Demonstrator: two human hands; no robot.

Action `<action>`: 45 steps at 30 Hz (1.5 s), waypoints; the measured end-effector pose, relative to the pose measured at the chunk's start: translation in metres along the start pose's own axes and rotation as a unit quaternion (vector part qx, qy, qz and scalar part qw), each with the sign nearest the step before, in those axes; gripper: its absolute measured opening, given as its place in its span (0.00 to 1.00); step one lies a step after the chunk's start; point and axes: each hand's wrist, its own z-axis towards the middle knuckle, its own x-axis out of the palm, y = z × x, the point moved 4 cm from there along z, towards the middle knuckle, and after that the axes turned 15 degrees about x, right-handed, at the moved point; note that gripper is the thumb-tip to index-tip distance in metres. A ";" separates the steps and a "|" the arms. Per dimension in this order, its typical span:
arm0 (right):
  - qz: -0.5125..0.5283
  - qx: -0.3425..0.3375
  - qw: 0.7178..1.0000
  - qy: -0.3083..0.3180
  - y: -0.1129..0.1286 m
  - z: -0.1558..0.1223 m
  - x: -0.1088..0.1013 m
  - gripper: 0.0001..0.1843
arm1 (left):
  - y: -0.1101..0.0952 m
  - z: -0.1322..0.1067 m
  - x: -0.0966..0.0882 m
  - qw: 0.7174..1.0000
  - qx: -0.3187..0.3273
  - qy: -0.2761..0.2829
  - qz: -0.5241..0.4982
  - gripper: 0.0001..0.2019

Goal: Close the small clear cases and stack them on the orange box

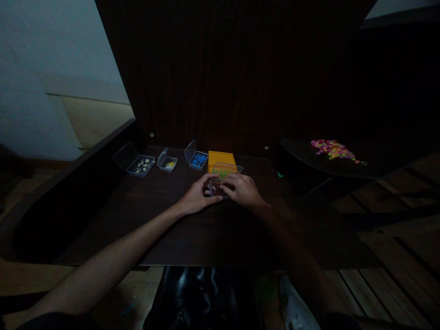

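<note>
Centrally on the dark table (172, 229), a small clear plastic box (216, 189), lid raised over green beads, clasped between left hand (197, 198) and right hand (242, 189), fingers curled onto it; yellow box (221, 158) just beyond, three open clear boxes far-left.

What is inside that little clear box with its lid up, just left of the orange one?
The clear box holds small blue pieces, loosely piled. Their shape is too small to tell, and the box's raised lid hides nothing.
</note>
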 end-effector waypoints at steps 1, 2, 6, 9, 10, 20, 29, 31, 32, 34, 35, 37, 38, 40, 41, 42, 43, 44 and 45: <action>-0.003 -0.002 1.000 0.002 0.000 0.000 0.000 0.10 | 0.000 0.000 0.000 1.000 0.001 0.001 0.000 0.31; -0.006 -0.002 1.000 0.004 0.000 -0.001 0.000 0.10 | 0.000 0.000 0.000 1.000 0.002 0.001 -0.002 0.31; -0.025 0.012 1.000 -0.004 0.001 -0.002 -0.002 0.11 | -0.001 -0.001 0.000 1.000 0.000 -0.001 -0.012 0.31; -0.021 0.011 1.000 -0.007 0.004 -0.003 -0.003 0.13 | -0.001 -0.001 0.000 1.000 -0.001 -0.003 -0.009 0.32; -0.014 0.006 1.000 -0.003 0.005 -0.003 -0.003 0.14 | -0.001 -0.001 0.000 1.000 0.000 -0.003 -0.006 0.32; 0.004 -0.019 0.999 0.034 0.010 -0.004 0.003 0.14 | 0.002 -0.001 0.000 1.000 0.002 0.001 0.001 0.32; 0.154 -0.023 0.985 -0.079 0.002 -0.001 -0.020 0.15 | -0.005 0.000 -0.002 1.000 -0.005 -0.003 0.006 0.31; 0.201 0.013 0.970 -0.134 -0.005 0.000 -0.030 0.14 | -0.005 0.000 -0.003 1.000 -0.006 -0.004 0.008 0.31; 0.217 0.033 0.962 -0.164 -0.009 0.000 -0.035 0.13 | -0.005 0.000 -0.003 1.000 -0.006 -0.003 0.004 0.31; 0.242 0.070 0.941 -0.228 -0.017 0.000 -0.042 0.12 | -0.004 0.001 -0.004 1.000 -0.002 0.000 -0.006 0.31; 0.252 0.084 0.930 -0.253 -0.021 0.001 -0.044 0.11 | -0.004 0.001 -0.005 1.000 0.001 0.001 -0.009 0.31; 0.273 0.098 0.916 -0.278 -0.029 0.003 -0.046 0.12 | -0.003 0.001 -0.006 1.000 0.004 0.006 -0.017 0.29; 0.286 0.098 0.913 -0.273 -0.032 0.005 -0.044 0.13 | -0.003 0.001 -0.006 1.000 0.005 0.009 -0.022 0.28; 0.315 0.086 0.916 -0.233 -0.039 0.009 -0.040 0.16 | -0.004 0.001 -0.007 0.999 0.012 0.011 -0.038 0.26; 0.332 0.074 0.919 -0.201 -0.041 0.011 -0.036 0.19 | -0.004 0.002 -0.007 0.999 0.018 0.010 -0.048 0.26; 0.350 0.058 0.921 -0.162 -0.044 0.012 -0.032 0.22 | -0.005 0.002 -0.008 0.998 0.024 0.009 -0.060 0.26; 0.367 0.041 0.922 -0.119 -0.046 0.012 -0.028 0.27 | -0.006 0.002 -0.008 0.997 0.029 0.007 -0.072 0.26; 0.380 0.023 0.922 -0.075 -0.047 0.012 -0.024 0.32 | -0.008 0.002 -0.008 0.996 0.032 0.006 -0.082 0.27; 0.390 0.008 0.920 -0.031 -0.048 0.010 -0.020 0.38 | -0.008 0.002 -0.008 0.995 0.034 0.005 -0.090 0.28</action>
